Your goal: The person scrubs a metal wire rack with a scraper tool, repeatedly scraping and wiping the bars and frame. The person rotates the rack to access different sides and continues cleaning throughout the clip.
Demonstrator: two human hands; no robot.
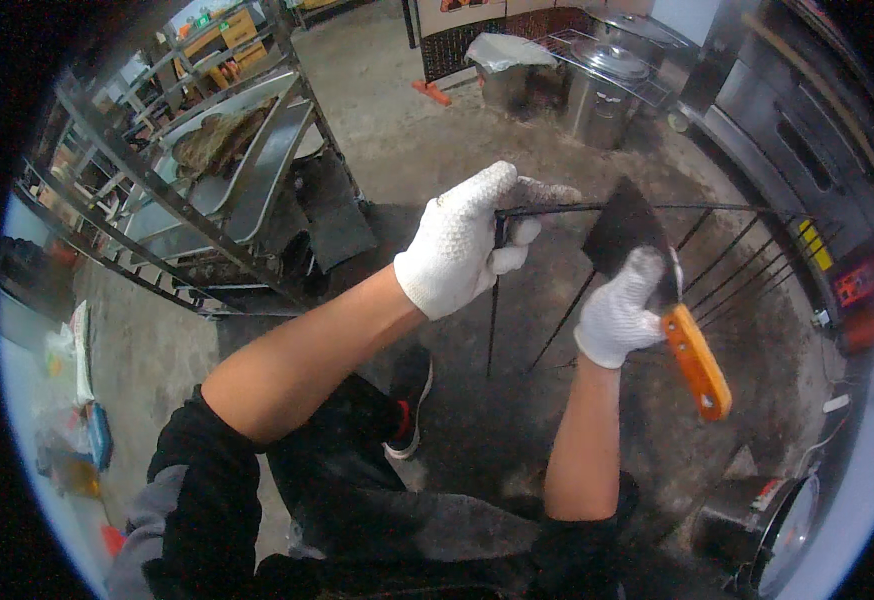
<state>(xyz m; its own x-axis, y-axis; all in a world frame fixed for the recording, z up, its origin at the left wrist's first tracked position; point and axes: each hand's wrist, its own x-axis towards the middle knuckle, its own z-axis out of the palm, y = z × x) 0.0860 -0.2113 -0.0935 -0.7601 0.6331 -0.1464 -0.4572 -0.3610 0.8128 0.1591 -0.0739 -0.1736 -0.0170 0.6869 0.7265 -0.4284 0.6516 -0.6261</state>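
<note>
My left hand [463, 236], in a white knit glove, is closed on the corner of a dark metal rack [733, 206], whose thin rods hang down from a long bar. My right hand [621, 311], gloved alike, grips a scraper [624, 225] with a broad, pointed dark blade, the thumb lying on the blade. The scraper's orange wooden handle [696, 364] sticks out below the hand, towards the lower right. Its blade is across the long bar; whether it touches the bar I cannot tell.
At the left stands a metal trolley [174, 210] with trays [257, 187], one bearing a brownish heap. Lidded metal pots [602, 97] stand at the far side under a wire grid. A steel oven-like appliance [797, 135] is at the right, and a metal container [741, 525] sits lower right.
</note>
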